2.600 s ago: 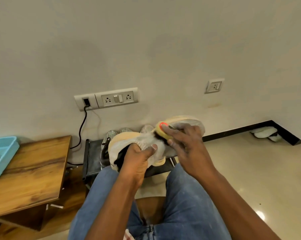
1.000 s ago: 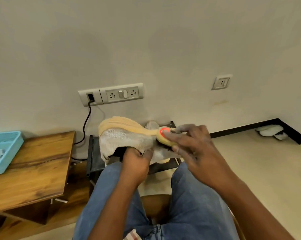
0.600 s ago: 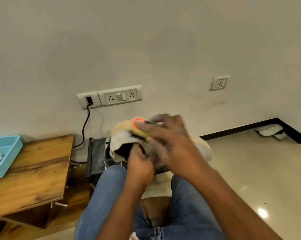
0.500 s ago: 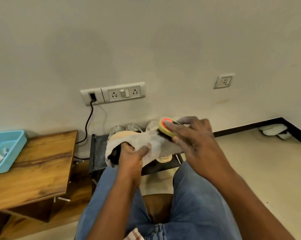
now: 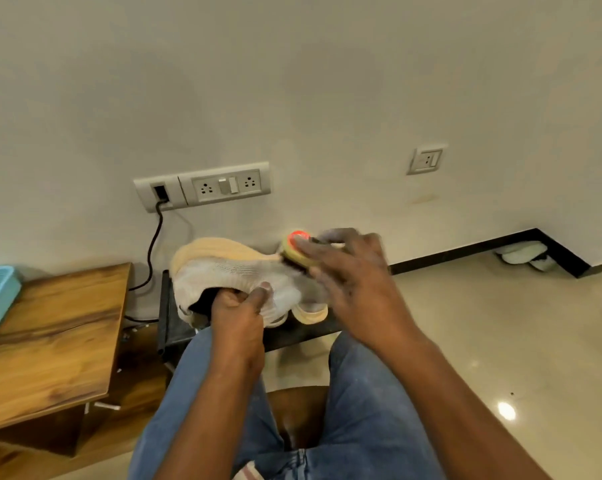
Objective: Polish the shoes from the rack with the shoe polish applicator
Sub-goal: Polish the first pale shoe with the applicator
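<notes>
Since half a second ago, the shoe has tipped sole-upward. From the head view, left hand grips its collar, thumb curled over the mesh, above the rack; right hand pinches the applicator against the toe.

You see a white knit-mesh cloth shoe above denim jeans, beside a grainy wooden surface and glossy floor.
</notes>
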